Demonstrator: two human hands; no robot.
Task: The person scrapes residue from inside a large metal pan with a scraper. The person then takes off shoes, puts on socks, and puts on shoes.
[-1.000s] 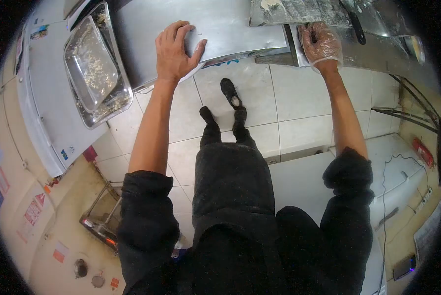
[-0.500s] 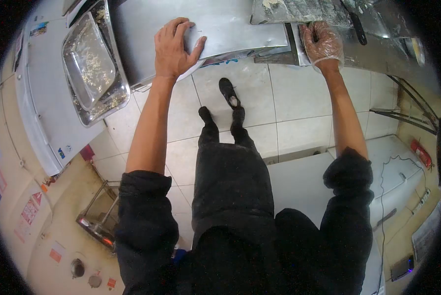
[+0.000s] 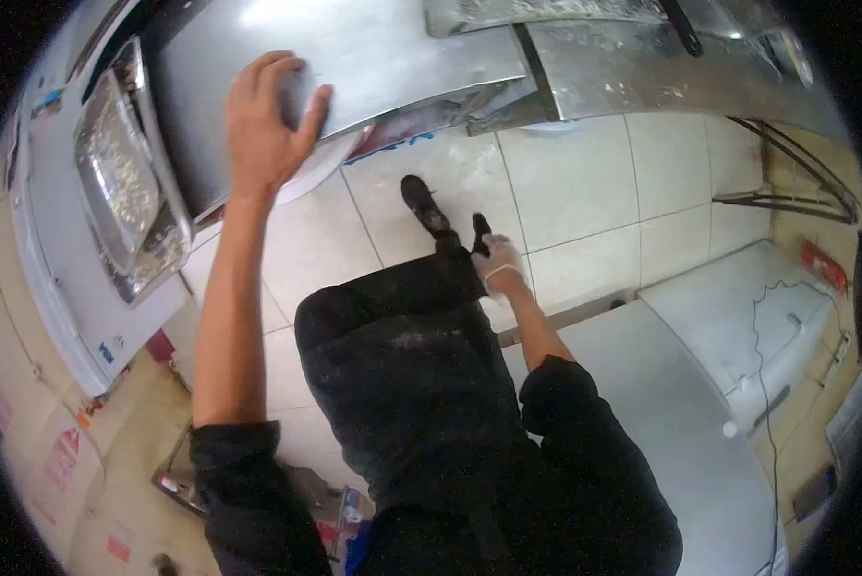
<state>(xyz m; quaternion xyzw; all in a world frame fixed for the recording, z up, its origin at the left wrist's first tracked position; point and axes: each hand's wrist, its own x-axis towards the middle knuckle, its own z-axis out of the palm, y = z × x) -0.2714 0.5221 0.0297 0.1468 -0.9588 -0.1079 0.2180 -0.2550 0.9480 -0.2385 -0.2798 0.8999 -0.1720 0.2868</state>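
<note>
Blk sleeves [image 3: 250, 485], rolled; blk apron [image 3: 407, 384] w/ pale smudge [image 3: 418, 338]; blk shoes [image 3: 422, 204]; R hand [image 3: 497, 257]: clear glove [image 3: 499, 263].

Over at eleven o'clock, the bare left hand [image 3: 269, 120] rests on the steel counter [image 3: 383, 58], fingers loosely bent and thumb spread. The gloved right hand [image 3: 500, 264] hangs just off centre, towards one o'clock, beside the black clothes [image 3: 402, 384]; I can't tell whether they touch. Trays [image 3: 148, 125] with pale crumbs sit near ten o'clock, a white freezer [image 3: 623, 394] at four.
</note>
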